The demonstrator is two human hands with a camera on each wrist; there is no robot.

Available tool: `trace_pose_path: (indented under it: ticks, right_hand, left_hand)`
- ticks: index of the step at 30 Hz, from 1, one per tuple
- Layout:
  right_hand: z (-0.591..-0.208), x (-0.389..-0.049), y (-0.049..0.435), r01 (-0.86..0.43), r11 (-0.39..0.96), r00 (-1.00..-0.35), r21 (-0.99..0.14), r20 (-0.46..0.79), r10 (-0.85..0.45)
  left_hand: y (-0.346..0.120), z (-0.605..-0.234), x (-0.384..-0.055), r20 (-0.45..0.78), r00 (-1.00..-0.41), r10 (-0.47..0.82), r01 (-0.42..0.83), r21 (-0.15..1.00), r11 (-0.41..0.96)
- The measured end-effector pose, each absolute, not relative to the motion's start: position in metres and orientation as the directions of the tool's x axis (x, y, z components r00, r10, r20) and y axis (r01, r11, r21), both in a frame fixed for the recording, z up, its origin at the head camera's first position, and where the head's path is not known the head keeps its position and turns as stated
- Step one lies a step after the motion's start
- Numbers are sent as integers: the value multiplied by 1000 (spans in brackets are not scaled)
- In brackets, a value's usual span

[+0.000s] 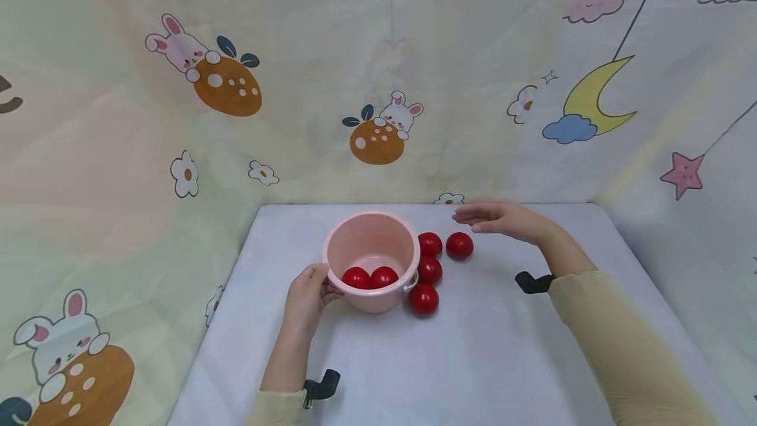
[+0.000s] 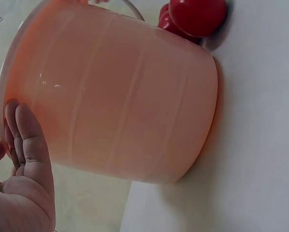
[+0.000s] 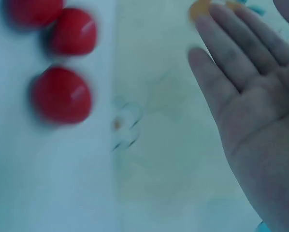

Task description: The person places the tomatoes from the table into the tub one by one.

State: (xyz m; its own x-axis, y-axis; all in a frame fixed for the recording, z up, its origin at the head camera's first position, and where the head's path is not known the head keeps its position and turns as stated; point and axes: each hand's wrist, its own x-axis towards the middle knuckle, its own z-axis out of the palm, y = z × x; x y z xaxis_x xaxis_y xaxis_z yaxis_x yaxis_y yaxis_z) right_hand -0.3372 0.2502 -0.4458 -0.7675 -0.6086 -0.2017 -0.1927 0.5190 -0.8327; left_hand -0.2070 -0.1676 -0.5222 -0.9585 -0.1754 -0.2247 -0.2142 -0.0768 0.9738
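Note:
A pale pink plastic bucket (image 1: 371, 229) stands toward the back of the white table, its mouth facing up and toward me. Inside it lie two glossy red balls (image 1: 384, 277). My left hand (image 1: 305, 298) pinches the bucket's left rim, thumb at the edge and fingers against the outer wall (image 2: 120, 96). Several more red balls (image 1: 424, 299) sit on the table along the bucket's right side. Above and right of the farthest ball (image 1: 459, 246), my right hand (image 1: 503, 221) is raised with straight fingers. Its bare palm (image 3: 265, 121) shows in the right wrist view.
The white table (image 1: 473, 360) ends at a patterned cloth backdrop (image 1: 307, 84) close behind the bucket. The bucket's handle (image 1: 412, 281) hangs at its right side. Black camera mounts (image 1: 322, 385) are strapped to both wrists.

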Motion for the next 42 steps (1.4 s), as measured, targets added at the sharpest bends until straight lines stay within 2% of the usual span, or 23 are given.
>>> trace_pose_path:
  ticks: [5, 11, 21, 26, 42]
  right_hand:
    - [-492, -337, 276, -108, 529, -866, -842, -182, -466]
    - [-527, -337, 282, -37, 512, -923, -858, -167, -346]
    - [-577, -337, 266, 73, 451, -939, -890, -214, -269]
    - [-586, -338, 262, 76, 420, -944, -904, -201, -262]
    - [-607, -338, 252, 113, 466, -955, -878, -225, -193]
  left_hand:
    - [-169, -524, -206, -223, -958, -180, -213, 974, -74]
    - [-166, -525, -207, -221, -958, -184, -209, 974, -83]
    - [-167, -527, -208, -223, -957, -185, -205, 972, -112]
    - [-166, -528, -208, -214, -959, -187, -194, 974, -116]
    - [-166, -528, -209, -210, -960, -186, -192, 975, -108]
